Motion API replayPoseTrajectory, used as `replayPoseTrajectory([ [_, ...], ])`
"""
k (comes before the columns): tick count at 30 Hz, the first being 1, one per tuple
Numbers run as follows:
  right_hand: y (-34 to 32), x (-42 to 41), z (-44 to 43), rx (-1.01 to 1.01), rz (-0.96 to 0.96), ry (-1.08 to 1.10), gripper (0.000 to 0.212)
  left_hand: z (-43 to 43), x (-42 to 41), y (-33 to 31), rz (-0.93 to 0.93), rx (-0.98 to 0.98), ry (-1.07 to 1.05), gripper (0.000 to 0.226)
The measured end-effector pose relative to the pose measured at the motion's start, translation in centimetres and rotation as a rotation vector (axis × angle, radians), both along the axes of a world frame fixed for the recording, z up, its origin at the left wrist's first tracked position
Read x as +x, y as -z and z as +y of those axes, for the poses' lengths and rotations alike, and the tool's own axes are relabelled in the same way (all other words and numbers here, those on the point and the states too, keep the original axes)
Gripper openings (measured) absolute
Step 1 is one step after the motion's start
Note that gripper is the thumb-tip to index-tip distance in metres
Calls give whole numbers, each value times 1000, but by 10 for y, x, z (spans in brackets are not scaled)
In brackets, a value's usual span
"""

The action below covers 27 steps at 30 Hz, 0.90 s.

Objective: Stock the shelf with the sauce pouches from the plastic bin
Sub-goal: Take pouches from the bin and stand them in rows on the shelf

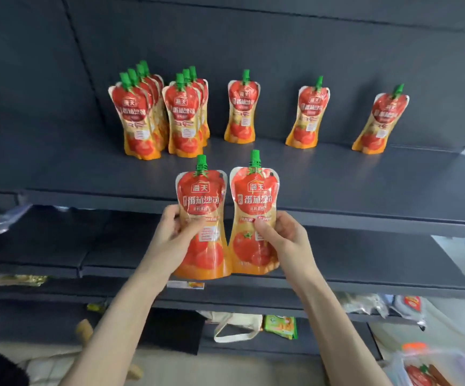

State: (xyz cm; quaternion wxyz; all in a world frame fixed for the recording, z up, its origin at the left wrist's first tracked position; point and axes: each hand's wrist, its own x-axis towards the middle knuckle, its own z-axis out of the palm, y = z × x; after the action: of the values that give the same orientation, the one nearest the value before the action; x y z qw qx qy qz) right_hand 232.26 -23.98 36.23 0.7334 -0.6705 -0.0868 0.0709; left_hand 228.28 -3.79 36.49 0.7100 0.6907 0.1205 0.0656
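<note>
Dark grey shelf (351, 176), sauce pouches (242, 107) standing upright on it — two packed rows (139, 121) at left, three singles (308, 115) spread rightward

Your left hand (174, 235) and right hand (284, 238) each grip an upright sauce pouch, the left pouch (202, 218) just beside the right pouch (253, 215), before the dark shelf (365, 185). More pouches stand farther back on it: two rows (159, 112) at left and three singles (308, 115) spaced rightward.
</note>
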Motion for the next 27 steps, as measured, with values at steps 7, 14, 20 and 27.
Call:
replayPoseTrajectory([
  [7, -36, 66, 70, 0, -146, -17, 13, 69, 50, -30, -214, 112, -131, 26],
  [14, -40, 131, 128, 6, -212, -15, 15, 130, 108, -30, -293, 120, -234, 17],
  [20, -36, 171, 165, -15, -260, -5, 12, 171, 144, -25, -334, 94, -246, 16],
  [27, -27, 190, 195, -46, -284, 44, 18, 204, 171, -16, -338, 33, -119, 17],
])
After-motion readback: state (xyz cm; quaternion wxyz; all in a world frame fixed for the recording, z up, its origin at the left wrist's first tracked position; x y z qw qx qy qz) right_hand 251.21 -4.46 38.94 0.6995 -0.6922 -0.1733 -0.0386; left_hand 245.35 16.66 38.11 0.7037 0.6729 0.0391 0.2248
